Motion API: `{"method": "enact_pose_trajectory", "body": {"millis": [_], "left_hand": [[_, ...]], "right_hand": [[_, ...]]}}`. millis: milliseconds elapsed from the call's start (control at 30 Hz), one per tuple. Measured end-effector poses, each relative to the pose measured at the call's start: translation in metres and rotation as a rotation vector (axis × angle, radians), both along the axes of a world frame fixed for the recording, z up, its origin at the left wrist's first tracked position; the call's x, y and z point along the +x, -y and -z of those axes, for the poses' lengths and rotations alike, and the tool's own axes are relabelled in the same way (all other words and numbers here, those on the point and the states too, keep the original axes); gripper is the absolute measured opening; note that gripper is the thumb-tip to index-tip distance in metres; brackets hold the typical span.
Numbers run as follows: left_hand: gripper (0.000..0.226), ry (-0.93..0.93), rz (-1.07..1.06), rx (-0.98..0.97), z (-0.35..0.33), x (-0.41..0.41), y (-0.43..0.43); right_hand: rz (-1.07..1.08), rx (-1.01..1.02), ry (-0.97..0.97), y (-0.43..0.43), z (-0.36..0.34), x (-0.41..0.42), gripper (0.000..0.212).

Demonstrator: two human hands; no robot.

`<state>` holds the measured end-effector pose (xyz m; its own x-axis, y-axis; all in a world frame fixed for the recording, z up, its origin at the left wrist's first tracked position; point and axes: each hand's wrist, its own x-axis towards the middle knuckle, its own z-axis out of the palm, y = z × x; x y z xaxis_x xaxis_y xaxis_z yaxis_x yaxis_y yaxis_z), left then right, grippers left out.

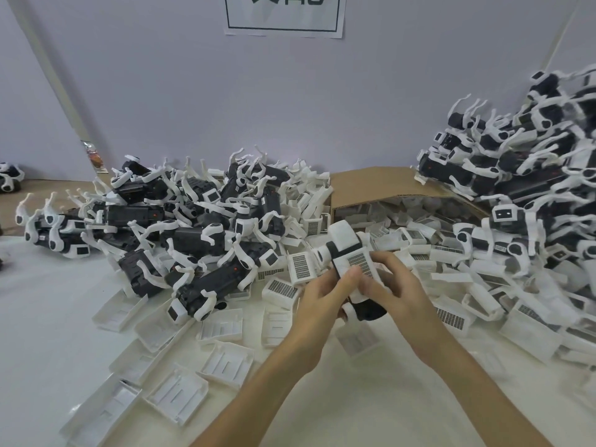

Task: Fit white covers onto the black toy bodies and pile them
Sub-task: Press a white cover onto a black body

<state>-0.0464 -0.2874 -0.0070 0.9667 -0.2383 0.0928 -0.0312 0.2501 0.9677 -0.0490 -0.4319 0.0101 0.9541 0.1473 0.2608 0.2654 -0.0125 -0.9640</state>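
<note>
Both hands hold one black toy body (371,309) above the table's middle, with a white cover (350,250) sitting on its top. My left hand (325,296) grips it from the left, thumb on the grilled end of the cover. My right hand (395,287) grips it from the right, fingers curled over the same end. A heap of black toy bodies with white legs (193,221) lies to the left. Loose white covers (222,324) are scattered in front of me.
An open cardboard box (380,185) at the back holds more white covers. A tall pile of toys (532,162) rises at the right against the wall. A white sheet (48,317) covers the table; a paper sign (283,14) hangs on the wall.
</note>
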Motion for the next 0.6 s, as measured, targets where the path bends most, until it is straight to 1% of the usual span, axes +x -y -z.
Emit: {"method": "enact_pose_trajectory", "body": {"millis": [33,100,267,400,600], "left_hand": [[0.056,0.006,-0.006,0.006,-0.0001,0.0,0.0002],[0.053,0.01,-0.009,0.001,0.001,0.0005,0.0002],[0.051,-0.019,-0.006,-0.044,0.0004,-0.0001,0.0002],[0.055,-0.023,0.003,-0.051,0.001,-0.0015,0.0025],[0.056,-0.038,0.036,-0.097,0.0012,-0.005,0.006]], "right_hand": [[0.001,-0.032,0.019,-0.0011,0.0006,-0.0008,0.039],[0.003,-0.064,0.045,-0.0033,0.0024,-0.0024,0.038],[-0.01,-0.04,0.061,-0.0025,0.0051,-0.0006,0.034],[0.046,-0.136,0.094,-0.0024,0.006,0.0023,0.032],[0.096,-0.174,0.164,-0.0015,0.0066,0.0016,0.026]]}}
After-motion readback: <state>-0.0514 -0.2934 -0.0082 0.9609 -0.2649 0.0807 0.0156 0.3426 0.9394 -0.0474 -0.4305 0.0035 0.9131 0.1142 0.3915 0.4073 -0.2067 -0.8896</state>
